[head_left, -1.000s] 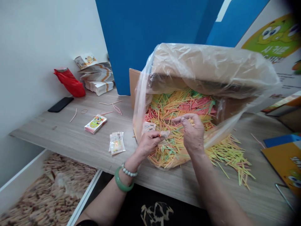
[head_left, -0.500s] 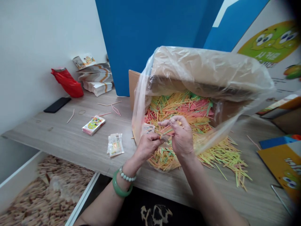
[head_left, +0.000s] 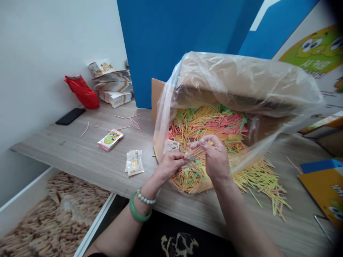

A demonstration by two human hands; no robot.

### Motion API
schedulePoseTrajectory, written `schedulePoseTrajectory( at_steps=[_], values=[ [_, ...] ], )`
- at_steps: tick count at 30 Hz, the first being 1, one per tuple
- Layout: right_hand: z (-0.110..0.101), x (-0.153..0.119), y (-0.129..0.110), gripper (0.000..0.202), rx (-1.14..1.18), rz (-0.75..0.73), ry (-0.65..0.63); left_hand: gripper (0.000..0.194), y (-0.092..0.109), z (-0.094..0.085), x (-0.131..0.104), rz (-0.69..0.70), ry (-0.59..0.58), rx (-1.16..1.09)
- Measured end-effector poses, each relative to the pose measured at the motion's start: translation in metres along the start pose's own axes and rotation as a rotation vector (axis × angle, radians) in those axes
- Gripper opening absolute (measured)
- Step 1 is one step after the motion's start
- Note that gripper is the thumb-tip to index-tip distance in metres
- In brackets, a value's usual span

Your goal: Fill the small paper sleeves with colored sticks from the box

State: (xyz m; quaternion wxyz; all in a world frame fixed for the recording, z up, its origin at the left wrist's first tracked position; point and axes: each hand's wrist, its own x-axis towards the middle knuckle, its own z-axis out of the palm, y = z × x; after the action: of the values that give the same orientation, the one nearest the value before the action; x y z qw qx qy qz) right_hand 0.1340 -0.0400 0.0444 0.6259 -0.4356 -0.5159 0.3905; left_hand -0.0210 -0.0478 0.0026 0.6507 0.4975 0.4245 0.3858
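My left hand (head_left: 170,166), with a green bangle and a beaded bracelet at the wrist, is closed on the edge of a small clear plastic packet (head_left: 190,156). Beside it, my right hand (head_left: 217,159) has its fingers curled round several thin coloured sticks, their pale ends showing by the thumb. Both hands are over the front of a cardboard box (head_left: 158,93) lined with a clear plastic bag (head_left: 241,76). Loose yellow, pink, orange and green sticks (head_left: 211,121) fill its bottom and spill out at the front right. Another printed packet (head_left: 173,145) lies just behind my left hand.
Left of the box, filled packets (head_left: 134,163) and a small stack of printed cards (head_left: 110,140) lie on the table (head_left: 80,153). Farther back are a black phone (head_left: 70,116), a red bag (head_left: 83,92) and folded cartons (head_left: 114,87). An open drawer (head_left: 53,221) sits below left.
The view has turned slightly left, so everything sits further right. My right hand has drawn a little away from my left, and the packet shows more between them.
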Motion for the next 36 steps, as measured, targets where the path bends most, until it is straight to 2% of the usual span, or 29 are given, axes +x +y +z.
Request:
schedulePoseTrajectory(
  at_steps=[2,4,6,10,15,21,28,33,36],
  values=[
    [-0.005,0.002,-0.002,0.01,-0.18,-0.1,0.11,0.034,0.002,-0.001,-0.001,0.017,0.01,0.015],
    [-0.008,0.005,-0.006,0.01,-0.252,-0.172,0.181,0.036,0.003,-0.002,-0.002,0.033,0.02,0.023],
    [-0.009,0.008,-0.01,0.011,-0.141,-0.159,0.141,0.038,0.004,-0.003,-0.002,0.036,0.022,0.026],
    [-0.009,0.014,-0.01,0.016,0.182,-0.005,0.052,0.04,0.003,-0.001,-0.001,0.03,-0.002,0.043],
    [-0.003,0.011,-0.006,0.024,0.333,0.12,-0.006,0.039,0.001,0.003,0.0,0.015,-0.042,0.043],
    [0.01,-0.005,-0.005,0.016,0.247,0.128,0.01,0.036,0.002,0.003,-0.001,0.005,-0.085,-0.017],
    [0.003,-0.009,-0.006,0.012,0.134,0.146,-0.016,0.035,0.003,0.003,-0.003,-0.028,-0.109,-0.093],
    [0.002,-0.011,-0.009,0.01,0.118,0.098,0.061,0.035,0.002,0.004,-0.004,-0.029,-0.094,-0.116],
    [0.002,-0.012,-0.009,0.014,0.021,0.095,0.015,0.035,0.001,0.003,-0.004,-0.023,-0.082,-0.111]
  ],
)
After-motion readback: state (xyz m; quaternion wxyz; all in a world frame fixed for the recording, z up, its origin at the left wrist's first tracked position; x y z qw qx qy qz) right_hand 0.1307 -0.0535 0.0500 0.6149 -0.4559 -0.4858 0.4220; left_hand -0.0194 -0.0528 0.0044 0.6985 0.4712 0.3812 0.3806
